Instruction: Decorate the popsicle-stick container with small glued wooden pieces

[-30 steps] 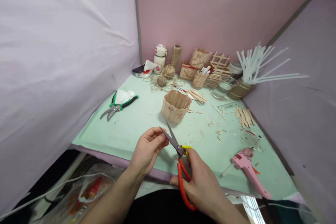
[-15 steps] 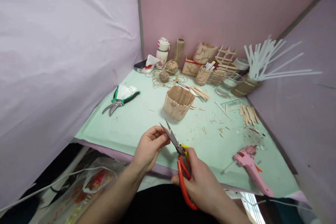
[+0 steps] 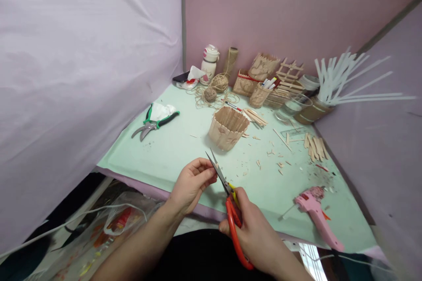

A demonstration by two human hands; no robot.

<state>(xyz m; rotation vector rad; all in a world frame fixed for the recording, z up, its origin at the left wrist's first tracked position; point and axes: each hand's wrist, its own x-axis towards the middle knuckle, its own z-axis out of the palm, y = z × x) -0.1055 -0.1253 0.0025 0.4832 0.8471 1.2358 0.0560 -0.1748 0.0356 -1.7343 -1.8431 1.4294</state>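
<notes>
My right hand (image 3: 252, 224) grips red-handled scissors (image 3: 234, 228), which also hold a yellow part near the pivot. Their blades point up and left, slightly apart at the tips. My left hand (image 3: 194, 184) pinches a small piece of pale wood (image 3: 216, 165) at its fingertips; the piece lies between the blades, and most of it is hidden. Just beyond the blades, a basket-like holder made of wooden craft sticks (image 3: 227, 134) stands upright on the green tabletop. Little wood offcuts (image 3: 259, 164) lie scattered to the right of the scissors.
A pink glue gun (image 3: 316, 215) lies at the right front, craft sticks (image 3: 315, 147) behind it. Green-handled pruning shears (image 3: 150, 125) rest at left. Along the back stand a white bottle (image 3: 210, 63), twine balls (image 3: 219, 83), a pen holder (image 3: 259, 95) and glue sticks (image 3: 332, 79).
The scissor blades have closed further on the small wood piece. The whole view has shifted a little, so the things at the back appear farther right.
</notes>
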